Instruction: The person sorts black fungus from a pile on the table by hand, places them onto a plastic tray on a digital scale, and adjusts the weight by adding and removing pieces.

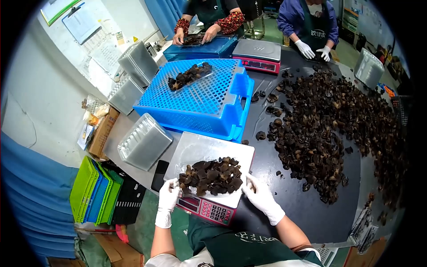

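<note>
A clear plastic tray (181,168) heaped with dark dried wood ear mushrooms (211,177) rests on the silver plate of a red digital scale (213,212). My left hand (168,199), in a white glove, pinches the tray's left end. On the other side my right hand (263,198), also gloved in white, has its thumb and fingers at the tray's right end; part of that grip is hard to make out. A black phone-like slab (159,175) lies beside the scale, close to my left hand.
A blue crate (187,104) carries another filled tray (192,76). Stacked clear trays (145,141) stand to the left. A large mushroom pile (320,138) covers the right. Across the table are a second scale (257,54) and two people, one in white gloves (311,50).
</note>
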`<state>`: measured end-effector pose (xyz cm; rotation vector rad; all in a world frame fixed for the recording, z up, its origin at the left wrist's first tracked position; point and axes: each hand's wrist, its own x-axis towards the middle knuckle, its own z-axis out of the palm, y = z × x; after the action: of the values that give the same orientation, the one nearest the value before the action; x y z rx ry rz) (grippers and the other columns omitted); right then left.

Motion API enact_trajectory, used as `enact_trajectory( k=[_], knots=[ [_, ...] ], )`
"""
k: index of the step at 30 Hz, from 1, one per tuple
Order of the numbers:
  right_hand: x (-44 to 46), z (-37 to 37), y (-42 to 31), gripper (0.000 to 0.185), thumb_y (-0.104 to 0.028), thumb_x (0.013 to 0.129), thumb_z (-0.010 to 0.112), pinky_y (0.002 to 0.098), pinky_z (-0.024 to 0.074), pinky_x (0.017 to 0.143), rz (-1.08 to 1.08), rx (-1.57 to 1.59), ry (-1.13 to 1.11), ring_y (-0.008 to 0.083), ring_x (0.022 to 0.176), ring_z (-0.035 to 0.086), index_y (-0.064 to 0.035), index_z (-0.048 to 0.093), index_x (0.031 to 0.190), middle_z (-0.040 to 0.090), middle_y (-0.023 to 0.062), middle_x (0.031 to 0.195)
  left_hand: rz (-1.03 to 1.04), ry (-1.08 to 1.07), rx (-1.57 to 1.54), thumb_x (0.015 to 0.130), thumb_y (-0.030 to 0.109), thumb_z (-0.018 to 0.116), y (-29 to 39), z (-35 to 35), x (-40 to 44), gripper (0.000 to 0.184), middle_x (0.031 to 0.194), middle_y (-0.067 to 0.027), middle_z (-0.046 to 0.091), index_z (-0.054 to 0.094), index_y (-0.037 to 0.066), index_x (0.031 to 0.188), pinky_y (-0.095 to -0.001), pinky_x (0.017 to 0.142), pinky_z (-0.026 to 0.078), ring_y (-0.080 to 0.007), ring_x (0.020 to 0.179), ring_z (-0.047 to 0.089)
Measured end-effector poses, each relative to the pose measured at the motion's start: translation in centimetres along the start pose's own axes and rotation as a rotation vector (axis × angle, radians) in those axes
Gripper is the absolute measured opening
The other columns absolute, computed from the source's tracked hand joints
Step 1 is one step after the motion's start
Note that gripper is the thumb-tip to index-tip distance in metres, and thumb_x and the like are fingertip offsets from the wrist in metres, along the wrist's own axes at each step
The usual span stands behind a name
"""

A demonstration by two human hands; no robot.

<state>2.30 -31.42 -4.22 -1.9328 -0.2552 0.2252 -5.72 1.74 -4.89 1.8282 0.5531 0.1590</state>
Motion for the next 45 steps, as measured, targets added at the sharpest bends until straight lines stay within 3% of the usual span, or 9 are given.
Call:
enact_trajectory(
  k=[6,9,10,19,32,36,38,42,45],
  knots=[
    [2.0,0.8,0.8,0.045,-0.012,0.088,0.056,0.0242,0.0465,0.061,0.037,0.249,-0.075,0.0054,0.061,0.052,-0.0038,0.052,0.133,0.055,0.0009,0.069,0.004,0.01,-0.159,0.091,-0.003,0.05,1.8,0.6,0.2,0.03,0.093,-0.0096,0.063,0.049,-0.003,0.122,-0.0243,0.055,0.053,-0.0126,0.062,0.062],
    [5.4,-0.8,-1.6,0.039,-0.009,0.093,0.053,0.0199,0.0448,0.069,-0.009,0.254,-0.072,0.0021,0.076,0.052,-0.0017,0.054,0.132,0.063,-0.003,0.092,0.026,0.006,-0.242,0.093,0.001,0.051,4.0,1.0,3.1,0.031,0.096,-0.0089,0.062,0.05,-0.002,0.123,-0.0243,0.055,0.054,-0.0128,0.064,0.063],
    [8.2,-0.1,-1.0,0.04,-0.008,0.092,0.054,0.0204,0.0445,0.068,-0.266,0.256,0.039,0.0028,0.075,0.052,-0.0004,0.053,0.132,0.061,-0.0042,0.091,0.022,0.012,-0.249,0.094,0.003,0.052,5.1,1.3,4.4,0.03,0.096,-0.0084,0.062,0.051,-0.002,0.124,-0.0241,0.055,0.054,-0.0127,0.064,0.063],
    [22.0,-1.6,-1.0,0.05,-0.01,0.091,0.058,0.0247,0.0477,0.059,-0.019,0.577,0.068,0.0102,0.066,0.058,0.0053,0.044,0.136,0.061,0.0049,0.084,0.019,0.045,-0.544,0.091,0.003,0.056,7.0,6.2,19.5,0.035,0.096,-0.012,0.063,0.051,-0.003,0.125,-0.0282,0.055,0.058,-0.0194,0.06,0.063],
    [13.5,-4.0,-1.0,0.035,-0.011,0.092,0.06,0.0231,0.0484,0.076,0.039,0.656,-0.054,0.0118,0.083,0.063,0.0041,0.057,0.123,0.067,0.0071,0.098,-0.036,0.216,-0.962,0.086,-0.008,0.052,10.0,8.7,29.5,0.055,0.124,-0.02,0.049,0.034,-0.007,0.138,-0.0364,0.06,0.061,-0.028,0.069,0.064],
    [7.4,-6.2,0.9,0.028,-0.008,0.092,0.06,0.025,0.0496,0.074,0.072,0.498,-0.024,0.0137,0.08,0.063,0.006,0.061,0.116,0.068,0.0083,0.093,0.289,0.35,-0.218,0.086,0.0,0.057,8.1,4.8,26.9,0.049,0.118,-0.0173,0.056,0.046,0.001,0.134,-0.0327,0.063,0.055,-0.0242,0.072,0.063],
    [4.2,-7.7,2.3,0.025,-0.007,0.092,0.059,0.0243,0.0496,0.072,0.166,0.509,-0.002,0.013,0.078,0.063,0.0065,0.062,0.113,0.068,0.0084,0.09,0.82,0.525,0.362,0.085,0.007,0.061,4.4,0.0,26.8,0.033,0.107,-0.0137,0.061,0.061,0.003,0.118,-0.0352,0.072,0.053,-0.0247,0.081,0.064],
    [-1.2,-9.4,7.0,0.024,-0.005,0.092,0.056,0.0231,0.0509,0.073,0.304,0.558,0.133,0.0118,0.076,0.063,0.0051,0.064,0.112,0.069,0.0091,0.09,0.46,0.69,0.936,0.081,0.029,0.066,4.7,-7.2,20.9,0.022,0.095,-0.012,0.065,0.072,0.011,0.094,-0.0406,0.08,0.05,-0.0309,0.092,0.062],
    [-4.3,-9.6,8.9,0.022,-0.003,0.091,0.054,0.0244,0.0515,0.073,0.353,0.569,0.205,0.0135,0.076,0.063,0.0055,0.064,0.11,0.069,0.0107,0.089,0.352,0.577,0.788,0.079,0.032,0.069,2.2,-10.6,20.6,0.022,0.083,-0.012,0.066,0.073,0.011,0.082,-0.042,0.076,0.051,-0.0293,0.081,0.064]
  ],
)
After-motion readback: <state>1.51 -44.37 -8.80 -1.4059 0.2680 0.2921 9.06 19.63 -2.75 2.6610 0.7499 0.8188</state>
